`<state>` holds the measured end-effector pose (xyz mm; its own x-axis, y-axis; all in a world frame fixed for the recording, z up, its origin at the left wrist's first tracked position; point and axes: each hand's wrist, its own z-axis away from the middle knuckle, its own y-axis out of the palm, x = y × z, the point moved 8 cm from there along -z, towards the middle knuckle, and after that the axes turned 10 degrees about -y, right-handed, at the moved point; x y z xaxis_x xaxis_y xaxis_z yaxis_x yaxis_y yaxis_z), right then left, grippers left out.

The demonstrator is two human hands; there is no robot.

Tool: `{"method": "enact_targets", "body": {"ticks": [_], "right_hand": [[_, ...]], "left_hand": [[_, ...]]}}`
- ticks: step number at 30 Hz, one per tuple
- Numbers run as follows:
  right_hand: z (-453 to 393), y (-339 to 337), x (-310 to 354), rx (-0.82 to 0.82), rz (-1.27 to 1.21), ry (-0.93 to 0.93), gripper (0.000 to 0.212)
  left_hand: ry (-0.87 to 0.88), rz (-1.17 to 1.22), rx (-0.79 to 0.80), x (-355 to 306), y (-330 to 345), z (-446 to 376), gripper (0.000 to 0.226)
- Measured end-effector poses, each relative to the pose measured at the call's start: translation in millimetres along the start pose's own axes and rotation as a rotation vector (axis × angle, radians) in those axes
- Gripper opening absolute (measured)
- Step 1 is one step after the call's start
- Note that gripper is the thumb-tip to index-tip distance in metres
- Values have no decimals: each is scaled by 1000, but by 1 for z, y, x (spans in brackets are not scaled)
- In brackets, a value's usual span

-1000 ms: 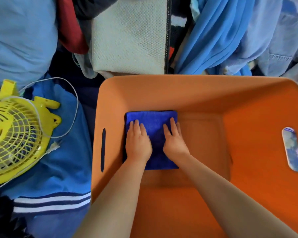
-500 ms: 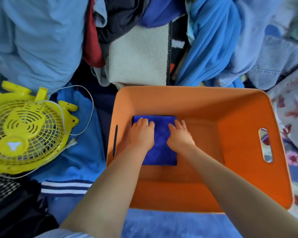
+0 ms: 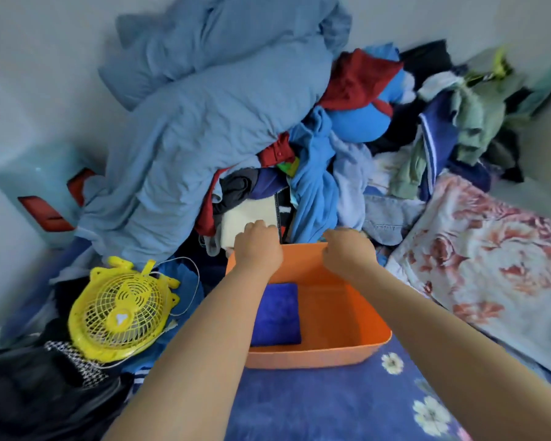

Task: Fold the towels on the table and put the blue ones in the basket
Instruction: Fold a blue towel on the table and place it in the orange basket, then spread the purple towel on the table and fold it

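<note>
Now, nearest, both forearms reach forward over the orange basket [image 3: 347, 313], which sits on a blue flowered sheet [image 3: 315, 402]. Inside, the folded blue towel [image 3: 279, 316] lies flat in the basket's left side, and nothing touches it. Half a second ago both palms pressed it down; they have since lifted off and moved up to the basket's far rim. So one blue towel looks delivered, and I judge the next step is to fetch another. At that far rim, the left hand [image 3: 257, 246] and right hand [image 3: 347, 249] have their fingers curled downward; whether they grip the rim or the laundry pile [image 3: 204, 138] just beyond it, I cannot tell
</note>
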<state>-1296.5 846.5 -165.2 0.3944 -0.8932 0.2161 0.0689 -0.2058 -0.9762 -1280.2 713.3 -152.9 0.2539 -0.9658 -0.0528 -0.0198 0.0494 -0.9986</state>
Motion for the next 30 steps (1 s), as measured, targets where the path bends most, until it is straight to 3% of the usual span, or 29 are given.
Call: {"method": "enact_targets", "body": {"ticks": [2, 5, 7, 15, 22, 30], "right_hand": [[35, -37, 5, -42, 18, -1, 11], [89, -91, 10, -131, 31, 18, 20], [125, -124, 12, -202, 46, 33, 10], [312, -213, 6, -417, 158, 200, 21], [556, -226, -33, -428, 244, 584, 31], [865, -244, -60, -477, 316, 1037, 31]], "left_hand": [[19, -15, -47, -10, -39, 34, 29], [57, -41, -90, -28, -92, 85, 29], [92, -65, -107, -42, -119, 117, 29], [307, -134, -181, -111, -177, 262, 39], [737, -113, -175, -225, -168, 453, 35], [1264, 12, -134, -361, -164, 741, 35]]}}
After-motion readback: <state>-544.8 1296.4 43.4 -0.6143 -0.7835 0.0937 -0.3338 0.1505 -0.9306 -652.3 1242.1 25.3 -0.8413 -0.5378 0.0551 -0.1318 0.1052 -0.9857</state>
